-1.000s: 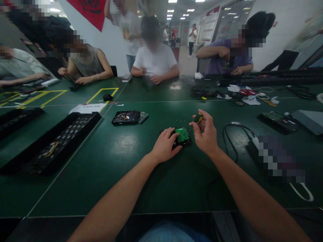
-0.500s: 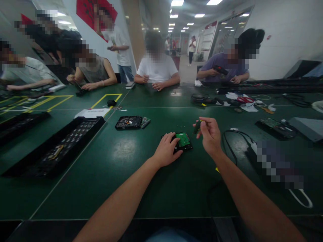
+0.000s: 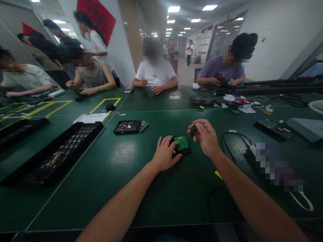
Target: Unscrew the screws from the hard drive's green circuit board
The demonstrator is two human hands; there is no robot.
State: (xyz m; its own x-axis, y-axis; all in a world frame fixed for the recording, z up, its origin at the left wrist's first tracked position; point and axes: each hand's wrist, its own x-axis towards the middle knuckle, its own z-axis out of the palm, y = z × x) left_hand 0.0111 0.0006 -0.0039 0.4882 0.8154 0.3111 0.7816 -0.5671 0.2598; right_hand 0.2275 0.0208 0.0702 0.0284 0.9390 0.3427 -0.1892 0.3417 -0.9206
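Observation:
A black drive with a green circuit board (image 3: 182, 143) lies flat on the green table. My left hand (image 3: 166, 152) rests on its left side, thumb at the near edge and fingers spread over the left part. Just right of the drive, my right hand (image 3: 205, 136) is raised, its fingers wrapped round a dark green tool (image 3: 194, 130), which looks like a screwdriver handle; its tip cannot be made out. Several tiny screws (image 3: 179, 129) lie beyond the drive. Farther left sits an open black drive casing (image 3: 127, 127) with a loose circuit board (image 3: 144, 126) beside it.
A long black tray (image 3: 54, 154) stands at the left. At the right are a black cable (image 3: 228, 133), another drive (image 3: 274, 129) and a grey box (image 3: 306, 128). Co-workers sit across the table, near cables and white scraps (image 3: 246, 108).
The camera view has tilted slightly upward. My right hand with the tool has moved a little closer to the drive. My left hand's fingers have spread slightly on the drive.

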